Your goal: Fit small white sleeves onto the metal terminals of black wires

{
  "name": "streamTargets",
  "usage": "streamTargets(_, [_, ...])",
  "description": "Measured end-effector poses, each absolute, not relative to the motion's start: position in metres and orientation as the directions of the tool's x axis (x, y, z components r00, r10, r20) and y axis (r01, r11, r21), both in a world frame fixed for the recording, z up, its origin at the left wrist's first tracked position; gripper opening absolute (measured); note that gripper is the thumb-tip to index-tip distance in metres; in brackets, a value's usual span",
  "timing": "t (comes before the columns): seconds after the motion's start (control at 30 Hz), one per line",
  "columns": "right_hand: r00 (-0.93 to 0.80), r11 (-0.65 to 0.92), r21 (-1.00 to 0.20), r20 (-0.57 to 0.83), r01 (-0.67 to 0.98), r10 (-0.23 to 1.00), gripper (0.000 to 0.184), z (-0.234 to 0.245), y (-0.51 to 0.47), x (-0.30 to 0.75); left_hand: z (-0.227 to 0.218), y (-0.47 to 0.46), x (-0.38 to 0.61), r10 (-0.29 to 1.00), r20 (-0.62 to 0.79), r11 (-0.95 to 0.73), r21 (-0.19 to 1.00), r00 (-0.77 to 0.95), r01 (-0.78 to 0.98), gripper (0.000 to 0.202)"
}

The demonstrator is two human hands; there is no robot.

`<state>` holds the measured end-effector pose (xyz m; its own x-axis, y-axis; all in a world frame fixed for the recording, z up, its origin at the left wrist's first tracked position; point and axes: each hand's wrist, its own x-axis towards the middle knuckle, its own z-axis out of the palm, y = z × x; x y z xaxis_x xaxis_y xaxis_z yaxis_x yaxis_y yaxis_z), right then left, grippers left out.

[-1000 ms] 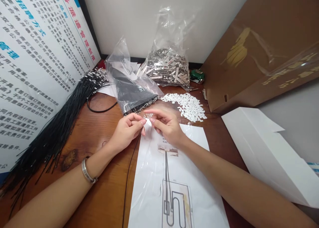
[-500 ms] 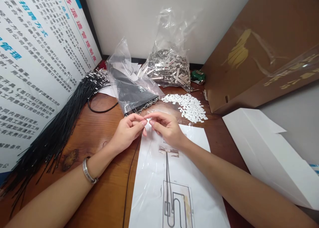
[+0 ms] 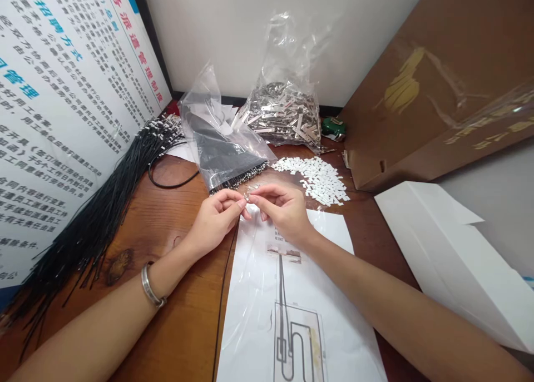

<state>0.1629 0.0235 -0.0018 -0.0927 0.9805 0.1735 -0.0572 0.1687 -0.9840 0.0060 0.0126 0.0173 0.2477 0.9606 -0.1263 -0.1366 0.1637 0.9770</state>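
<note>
My left hand [image 3: 217, 219] is closed in a pinch, thumb against forefinger, with a thin black cord [image 3: 222, 298] running down from beneath it along the sheet's left edge. Close beside it, my right hand [image 3: 287, 212] pinches too, its fingertips almost meeting the left ones. Something tiny and pale shows between the two sets of fingertips, too small to name. Under the hands lies a white printed sheet [image 3: 334, 293] with a line drawing. Just beyond them is a clear bag of black cords [image 3: 221, 157] with metal ends, and a pile of small white pieces [image 3: 323, 182].
A long bundle of black cords [image 3: 100, 204] with white tips lies on the left. At the back stand a clear bag of metal clips [image 3: 283, 118] and a green object [image 3: 334, 128]. A brown box [image 3: 375, 143] and a white box [image 3: 450, 259] flank the right side.
My right fingertips have drawn slightly apart from the left ones and opened a small gap. The left hand has barely moved, and the view has shifted a little.
</note>
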Motion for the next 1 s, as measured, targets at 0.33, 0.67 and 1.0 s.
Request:
streamTargets(0.33, [-0.104,0.185,-0.981,0.190,-0.062,0.976,0.019,-0.0032,0.0214,0.1632,0.0183,0.0119,0.0061,0.969,-0.102,0.125,0.988,0.227,-0.091,0.027])
streamTargets(0.67, [-0.104,0.186,-0.977,0.197,-0.105,0.975,0.020,-0.0028,0.0201,0.1621,0.0161,0.0127,0.0063,0.968,-0.107,0.133,0.985,0.226,-0.106,0.028])
streamTargets(1.0, [-0.092,0.325,-0.945,0.320,0.033,0.943,0.011,-0.0057,0.0221,0.1627,0.0158,0.0124,0.0056,0.969,-0.092,0.128,0.980,0.227,-0.153,0.029])
